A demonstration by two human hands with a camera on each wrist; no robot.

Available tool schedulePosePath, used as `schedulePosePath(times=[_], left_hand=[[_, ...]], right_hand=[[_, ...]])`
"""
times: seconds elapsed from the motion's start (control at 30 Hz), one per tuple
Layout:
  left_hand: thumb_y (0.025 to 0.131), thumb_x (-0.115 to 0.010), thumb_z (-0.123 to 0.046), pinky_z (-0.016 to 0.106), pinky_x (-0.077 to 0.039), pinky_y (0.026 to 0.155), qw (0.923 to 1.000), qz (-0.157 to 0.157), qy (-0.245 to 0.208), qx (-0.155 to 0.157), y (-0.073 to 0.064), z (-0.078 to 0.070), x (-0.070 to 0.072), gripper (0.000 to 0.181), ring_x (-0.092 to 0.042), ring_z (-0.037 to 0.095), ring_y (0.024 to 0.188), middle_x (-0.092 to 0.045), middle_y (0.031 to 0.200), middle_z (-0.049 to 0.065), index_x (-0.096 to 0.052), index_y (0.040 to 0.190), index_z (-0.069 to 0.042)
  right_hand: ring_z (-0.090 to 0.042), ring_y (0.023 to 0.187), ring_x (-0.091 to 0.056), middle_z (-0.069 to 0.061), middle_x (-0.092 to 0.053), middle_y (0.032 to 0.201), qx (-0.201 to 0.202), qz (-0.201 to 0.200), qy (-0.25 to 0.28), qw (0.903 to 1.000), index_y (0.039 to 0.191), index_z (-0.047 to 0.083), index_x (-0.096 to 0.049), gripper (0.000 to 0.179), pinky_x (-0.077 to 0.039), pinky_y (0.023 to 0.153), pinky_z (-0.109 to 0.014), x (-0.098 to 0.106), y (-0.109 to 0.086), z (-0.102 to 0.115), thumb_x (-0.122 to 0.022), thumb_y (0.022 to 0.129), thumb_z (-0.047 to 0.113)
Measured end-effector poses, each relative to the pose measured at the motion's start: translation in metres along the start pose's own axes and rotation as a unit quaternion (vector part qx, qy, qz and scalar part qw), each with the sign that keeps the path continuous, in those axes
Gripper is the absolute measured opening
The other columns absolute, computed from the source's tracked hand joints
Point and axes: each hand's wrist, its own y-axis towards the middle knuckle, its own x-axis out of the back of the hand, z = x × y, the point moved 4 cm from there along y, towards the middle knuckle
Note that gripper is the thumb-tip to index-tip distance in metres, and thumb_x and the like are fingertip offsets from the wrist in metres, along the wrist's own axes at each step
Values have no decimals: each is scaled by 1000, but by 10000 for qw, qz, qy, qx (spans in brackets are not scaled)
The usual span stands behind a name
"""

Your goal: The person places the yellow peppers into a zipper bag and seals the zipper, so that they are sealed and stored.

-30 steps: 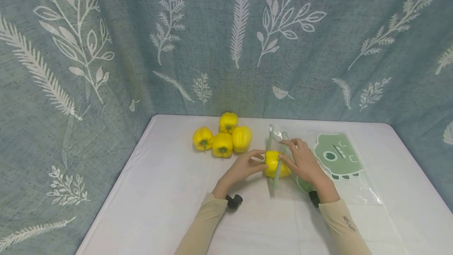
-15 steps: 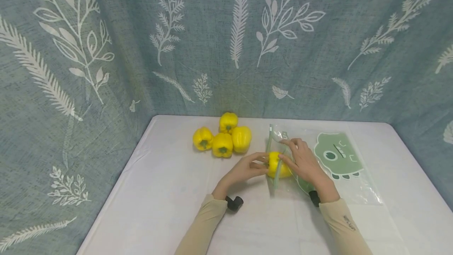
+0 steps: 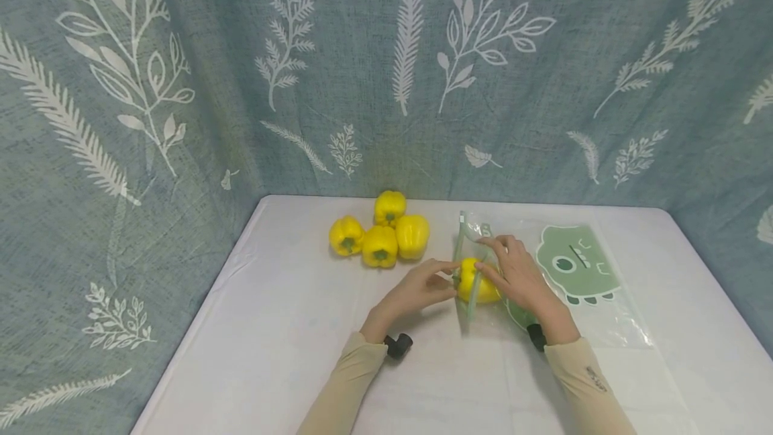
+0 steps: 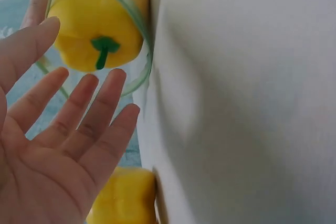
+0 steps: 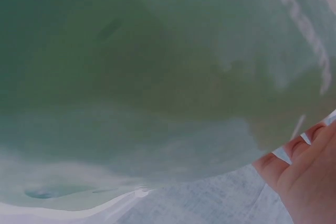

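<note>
A yellow bell pepper [image 3: 488, 291] lies inside the mouth of a clear plastic bag [image 3: 628, 321] with green edge strips and a green cartoon print. Its green stem faces my left hand [image 3: 417, 287]. In the left wrist view, the fingers of that hand [image 4: 58, 145] are spread and nearly straight, close to the pepper [image 4: 94, 14]; whether the thumb touches it I cannot tell. My right hand [image 3: 522, 277] grips the upper side of the bag's mouth between thumb and fingers. Bag film [image 5: 131, 77] covers most of the right wrist view, partly hiding that hand [image 5: 310, 177].
Several more yellow bell peppers [image 3: 380, 247] sit in a cluster behind and left of the left hand. A white cloth [image 3: 272, 354] covers the table. Patterned blue-green curtains [image 3: 362, 52] enclose it at the back and sides.
The pepper has shifted slightly right, deeper into the bag. My left hand pushed along with it, and its fingers now stand straighter. The right hand has stayed in place.
</note>
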Motion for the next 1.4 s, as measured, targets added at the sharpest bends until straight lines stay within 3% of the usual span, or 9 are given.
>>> schedulePosePath(times=[0.4, 0.6, 1.03, 1.4], left_hand=[[89, -63, -20, 36, -47, 96, 9994, 240, -200, -135, -4, -2, 3, 47, -57, 26, 111, -54, 130, 11, -49, 132, -9], [90, -62, -22, 35, -44, 99, 9992, 318, 61, -218, -5, -4, 3, 46, -56, 26, 113, -52, 132, 10, -49, 132, -8], [90, -61, -24, 35, -44, 100, 9990, 425, 159, -45, -6, -5, 1, 45, -57, 22, 113, -51, 135, 4, -50, 133, -14], [89, -63, -24, 32, -41, 102, 9977, 554, 202, -336, -4, -6, -8, 51, -55, 23, 116, -50, 136, 3, -46, 135, -13]], right_hand=[[-35, 101, -49, -18, -46, 118, -4, 29, 16, 10000, 134, 22, -42, 48, -45, 78, -49, -1, 0, -1, -53, 92, 43], [-35, 101, -49, -18, -46, 117, 22, 28, 19, 10000, 133, 21, -42, 48, -44, 79, -49, 0, 0, 0, -53, 92, 42], [-34, 101, -48, -17, -46, 117, 25, 53, 7, 10000, 134, 21, -42, 48, -44, 80, -49, 0, 0, 1, -53, 92, 42], [-35, 101, -49, -18, -47, 116, 60, 10, 27, 10000, 134, 20, -42, 48, -44, 80, -49, 0, 0, 2, -54, 92, 41]])
